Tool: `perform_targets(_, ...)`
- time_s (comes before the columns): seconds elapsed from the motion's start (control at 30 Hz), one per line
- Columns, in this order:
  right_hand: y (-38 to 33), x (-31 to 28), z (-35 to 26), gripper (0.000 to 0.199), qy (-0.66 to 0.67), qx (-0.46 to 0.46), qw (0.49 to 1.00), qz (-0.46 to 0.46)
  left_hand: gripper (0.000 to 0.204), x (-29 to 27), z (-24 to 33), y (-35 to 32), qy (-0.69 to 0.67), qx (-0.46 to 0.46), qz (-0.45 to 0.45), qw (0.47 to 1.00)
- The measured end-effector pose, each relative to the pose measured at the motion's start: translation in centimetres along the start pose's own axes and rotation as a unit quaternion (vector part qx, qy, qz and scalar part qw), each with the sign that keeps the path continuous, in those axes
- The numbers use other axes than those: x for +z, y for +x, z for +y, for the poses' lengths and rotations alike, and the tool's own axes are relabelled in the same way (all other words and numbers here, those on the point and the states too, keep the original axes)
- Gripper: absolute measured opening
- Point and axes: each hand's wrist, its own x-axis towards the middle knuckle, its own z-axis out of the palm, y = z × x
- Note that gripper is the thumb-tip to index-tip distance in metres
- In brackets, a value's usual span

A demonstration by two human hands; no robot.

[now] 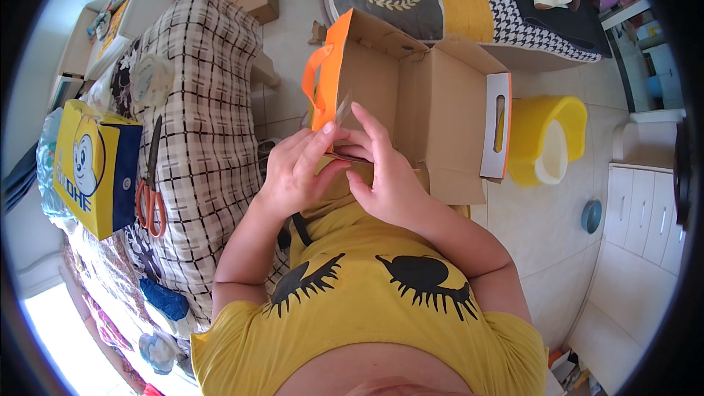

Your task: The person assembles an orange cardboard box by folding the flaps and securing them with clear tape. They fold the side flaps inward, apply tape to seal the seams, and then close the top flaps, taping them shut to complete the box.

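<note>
An opened cardboard box (374,73), brown inside and orange outside, stands in front of me. Its left wall carries an orange strap handle (311,77). My left hand (293,172) is closed on the near left corner of the box, thumb and fingers at the orange edge. Against the inside of that same corner rest some fingers of my right hand (389,176), while its index finger and thumb are spread apart. A small clear strip (344,108) sticks up beside the orange wall; I cannot tell whether it is tape.
To the left, a checked cloth (213,95) covers a table, bearing orange-handled scissors (150,205) and a yellow and blue box (95,165). A yellow plastic stool or potty (524,132) stands right of the box. Beyond lies a patterned cushioned surface (462,4).
</note>
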Motion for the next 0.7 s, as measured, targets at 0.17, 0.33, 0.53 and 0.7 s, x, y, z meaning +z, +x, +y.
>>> perform_targets(0.17, -1.0, -1.9, -0.9, 0.077, -0.038, 0.077, 0.996, 0.011, 0.077, -0.6, 0.1, -0.1, 0.029, -0.027, -0.054, 0.998)
perform_targets(0.33, -2.9, -6.8, -1.0, 0.064, -0.326, 0.036, 0.944, -0.034, 0.089, -1.0, -0.4, -0.6, 0.009, -0.058, -0.05, 0.997)
perform_targets(0.53, -8.6, -8.5, -2.4, 0.039, -0.168, 0.141, 0.974, -0.052, 0.085, -0.4, -1.1, -3.0, 0.004, -0.085, -0.005, 0.996)
perform_targets(0.7, -13.0, -8.3, -1.4, 0.034, -0.011, 0.347, 0.933, -0.093, 0.087, 0.1, -0.6, -5.2, 0.022, -0.084, 0.018, 0.996)
